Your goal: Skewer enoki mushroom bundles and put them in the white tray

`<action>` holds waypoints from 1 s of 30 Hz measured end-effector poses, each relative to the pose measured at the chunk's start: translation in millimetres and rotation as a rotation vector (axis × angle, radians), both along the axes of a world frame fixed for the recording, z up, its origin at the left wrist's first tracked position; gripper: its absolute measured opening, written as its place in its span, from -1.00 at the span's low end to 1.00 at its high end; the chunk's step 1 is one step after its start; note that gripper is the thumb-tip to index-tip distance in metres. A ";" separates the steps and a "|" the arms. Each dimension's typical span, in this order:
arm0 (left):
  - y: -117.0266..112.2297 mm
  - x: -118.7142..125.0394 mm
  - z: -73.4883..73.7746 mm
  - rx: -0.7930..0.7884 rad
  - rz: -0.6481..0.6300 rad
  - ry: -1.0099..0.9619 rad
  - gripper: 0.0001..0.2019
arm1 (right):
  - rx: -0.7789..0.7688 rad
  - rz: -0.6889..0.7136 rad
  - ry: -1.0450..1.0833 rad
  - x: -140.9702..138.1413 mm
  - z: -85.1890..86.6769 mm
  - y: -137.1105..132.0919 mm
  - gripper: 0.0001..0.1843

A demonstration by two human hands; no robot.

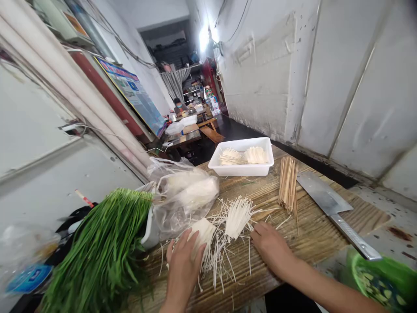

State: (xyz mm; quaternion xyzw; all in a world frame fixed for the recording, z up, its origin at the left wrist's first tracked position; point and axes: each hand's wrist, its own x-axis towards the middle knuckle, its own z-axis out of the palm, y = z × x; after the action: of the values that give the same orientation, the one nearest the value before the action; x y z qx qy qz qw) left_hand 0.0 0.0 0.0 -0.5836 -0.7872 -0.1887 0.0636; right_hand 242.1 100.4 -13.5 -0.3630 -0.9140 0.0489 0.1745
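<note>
The left hand lies flat and open, fingers together, pressing on a bunch of white enoki mushrooms on the wooden surface. The right hand rests palm down and loosely open beside scattered mushroom strands, gripping nothing. Beyond them stand a white tray, bamboo skewers and a cleaver; green chives lie at the left. The wall poster carries writing too blurred to read.

One white rectangular plastic tray, one broad steel cleaver, one bundle of thin wooden skewers — one sheaf of green chives, two hands
</note>
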 end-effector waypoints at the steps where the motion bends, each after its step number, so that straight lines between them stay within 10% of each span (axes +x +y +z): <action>1: 2.8 -0.6 -0.7 -0.016 0.011 -0.003 -0.66 | 0.009 0.007 -0.001 -1.2 -0.5 1.4 -0.83; 19: 21.3 -10.4 8.7 -0.046 0.038 -0.079 -0.67 | 0.013 -0.172 0.419 38.0 62.4 67.2 -0.78; 30: 19.7 -23.3 5.8 -0.176 0.009 -0.114 -0.52 | 0.036 -0.156 0.741 66.0 81.5 44.0 -0.84</action>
State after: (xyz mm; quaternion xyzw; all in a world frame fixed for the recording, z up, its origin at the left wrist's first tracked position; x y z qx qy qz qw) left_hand -23.3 19.7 5.8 -0.5719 -0.8056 -0.1514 -0.0321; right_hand 308.1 144.4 68.1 -0.3862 -0.7593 0.1471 0.5027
